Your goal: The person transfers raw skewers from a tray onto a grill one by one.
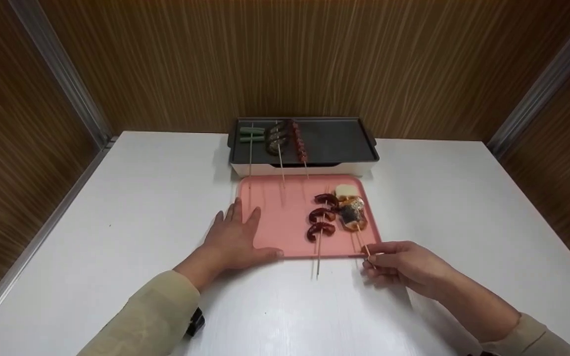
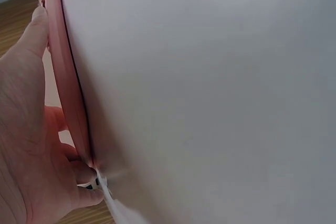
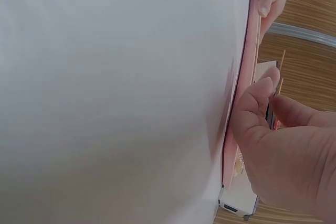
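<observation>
My left hand (image 1: 235, 241) rests with spread fingers on the left front corner of a pink tray (image 1: 275, 237); the thumb lies along its front edge. At the tray's right front corner my right hand (image 1: 403, 264) pinches the bare stick end of a skewer (image 1: 352, 212). That skewer bears a browned piece with a dark patch and a pale block at its far end. Just left of it lies a skewer of dark red curled pieces (image 1: 321, 230), its stick reaching over the tray's front edge. In the right wrist view, the right hand's (image 3: 283, 135) fingertips meet.
Behind the tray stands a dark grill plate (image 1: 334, 141) on a white base. It carries a green-piece skewer (image 1: 252, 131), a dark brown curled skewer (image 1: 276, 141) and a red beaded skewer (image 1: 299, 143), their sticks pointing toward me. Wood-grain panels enclose the white table (image 1: 131, 198).
</observation>
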Demonstrator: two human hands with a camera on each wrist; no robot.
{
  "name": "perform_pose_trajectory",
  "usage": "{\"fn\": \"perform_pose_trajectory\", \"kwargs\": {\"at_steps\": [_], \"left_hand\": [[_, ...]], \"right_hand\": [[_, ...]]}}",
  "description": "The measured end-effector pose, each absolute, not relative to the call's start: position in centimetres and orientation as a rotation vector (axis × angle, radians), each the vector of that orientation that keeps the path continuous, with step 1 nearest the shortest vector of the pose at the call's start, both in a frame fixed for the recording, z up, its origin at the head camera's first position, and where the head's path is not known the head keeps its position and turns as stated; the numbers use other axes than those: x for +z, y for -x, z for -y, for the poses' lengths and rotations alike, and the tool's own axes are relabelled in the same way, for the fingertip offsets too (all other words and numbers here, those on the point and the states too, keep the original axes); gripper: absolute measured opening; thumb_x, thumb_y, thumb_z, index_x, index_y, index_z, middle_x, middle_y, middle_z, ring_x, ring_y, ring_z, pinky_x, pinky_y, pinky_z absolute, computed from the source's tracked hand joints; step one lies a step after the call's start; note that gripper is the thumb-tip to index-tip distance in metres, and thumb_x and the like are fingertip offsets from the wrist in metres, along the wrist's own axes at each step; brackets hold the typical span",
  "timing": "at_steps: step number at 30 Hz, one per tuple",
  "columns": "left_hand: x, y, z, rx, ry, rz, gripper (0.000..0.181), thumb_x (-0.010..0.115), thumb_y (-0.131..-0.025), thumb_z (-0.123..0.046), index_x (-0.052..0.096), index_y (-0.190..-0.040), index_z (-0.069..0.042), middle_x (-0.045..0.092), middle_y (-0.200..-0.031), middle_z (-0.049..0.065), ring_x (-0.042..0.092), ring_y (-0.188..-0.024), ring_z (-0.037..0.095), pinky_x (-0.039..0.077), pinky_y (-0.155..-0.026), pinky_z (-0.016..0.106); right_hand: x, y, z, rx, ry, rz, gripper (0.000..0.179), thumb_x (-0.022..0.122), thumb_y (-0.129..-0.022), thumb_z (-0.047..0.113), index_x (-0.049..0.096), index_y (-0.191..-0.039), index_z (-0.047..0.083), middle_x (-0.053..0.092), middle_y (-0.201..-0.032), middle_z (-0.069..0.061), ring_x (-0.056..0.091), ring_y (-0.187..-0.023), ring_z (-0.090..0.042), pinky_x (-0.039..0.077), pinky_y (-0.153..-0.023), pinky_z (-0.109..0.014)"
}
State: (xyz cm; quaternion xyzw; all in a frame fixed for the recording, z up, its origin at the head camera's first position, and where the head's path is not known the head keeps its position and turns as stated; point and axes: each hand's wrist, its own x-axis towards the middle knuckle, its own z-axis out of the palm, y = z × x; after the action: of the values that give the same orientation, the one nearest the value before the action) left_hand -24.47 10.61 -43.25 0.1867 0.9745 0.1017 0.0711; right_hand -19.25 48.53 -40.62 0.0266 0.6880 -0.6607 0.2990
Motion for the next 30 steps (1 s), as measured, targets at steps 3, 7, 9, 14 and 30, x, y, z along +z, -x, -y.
{"fn": "perform_pose_trajectory", "kwargs": {"at_steps": [3, 7, 9, 14, 30], "left_hand": [[-43.25, 24.49, -10.62, 0.311, -0.559, -2.931, 0.119, 0.053, -0.087, -0.087, 0.028, -0.167, -0.003, 0.009, -0.167, 0.042, 0.023, -0.154, 0.056, 0.017, -0.125, 0.065], [-43.26, 24.46, -10.68, 0.315, -0.549, -2.926, 0.121, 0.052, -0.087, -0.089, 0.026, -0.168, -0.004, 0.007, -0.168, 0.041, 0.021, -0.154, 0.056, 0.016, -0.125, 0.065], [-43.29, 24.42, -10.72, 0.320, -0.550, -2.924, 0.122, 0.051, -0.086, -0.090, 0.026, -0.168, -0.004, 0.006, -0.168, 0.040, 0.020, -0.154, 0.056, 0.016, -0.126, 0.064], [-43.35, 24.28, -10.73, 0.343, -0.555, -2.923, 0.123, 0.050, -0.085, -0.091, 0.027, -0.168, -0.004, 0.005, -0.168, 0.040, 0.019, -0.155, 0.055, 0.015, -0.126, 0.064], [-43.27, 24.37, -10.62, 0.315, -0.559, -2.938, 0.121, 0.051, -0.085, -0.091, 0.029, -0.167, -0.004, 0.009, -0.167, 0.041, 0.021, -0.156, 0.052, 0.019, -0.126, 0.062]], "right_hand": [[-40.56, 19.27, -48.56, -1.782, -0.064, -1.818, 0.045, 0.063, -0.106, 0.007, 0.053, -0.143, -0.017, 0.076, -0.109, -0.013, 0.074, -0.093, -0.015, 0.061, -0.083, -0.027], [-40.72, 19.31, -48.63, -1.817, -0.076, -1.814, 0.042, 0.064, -0.105, 0.005, 0.057, -0.140, -0.016, 0.077, -0.109, -0.012, 0.074, -0.093, -0.014, 0.060, -0.083, -0.025], [-40.90, 19.26, -48.71, -1.828, -0.085, -1.820, 0.042, 0.064, -0.105, 0.004, 0.057, -0.141, -0.016, 0.077, -0.109, -0.012, 0.074, -0.093, -0.013, 0.060, -0.083, -0.025], [-41.34, 19.10, -48.88, -1.847, -0.089, -1.830, 0.045, 0.064, -0.105, 0.003, 0.053, -0.144, -0.017, 0.077, -0.108, -0.011, 0.074, -0.091, -0.013, 0.060, -0.083, -0.025], [-40.87, 18.41, -49.47, -1.850, -0.076, -1.844, 0.045, 0.067, -0.105, 0.007, 0.057, -0.141, -0.016, 0.078, -0.109, -0.012, 0.074, -0.093, -0.012, 0.060, -0.083, -0.025]]}}
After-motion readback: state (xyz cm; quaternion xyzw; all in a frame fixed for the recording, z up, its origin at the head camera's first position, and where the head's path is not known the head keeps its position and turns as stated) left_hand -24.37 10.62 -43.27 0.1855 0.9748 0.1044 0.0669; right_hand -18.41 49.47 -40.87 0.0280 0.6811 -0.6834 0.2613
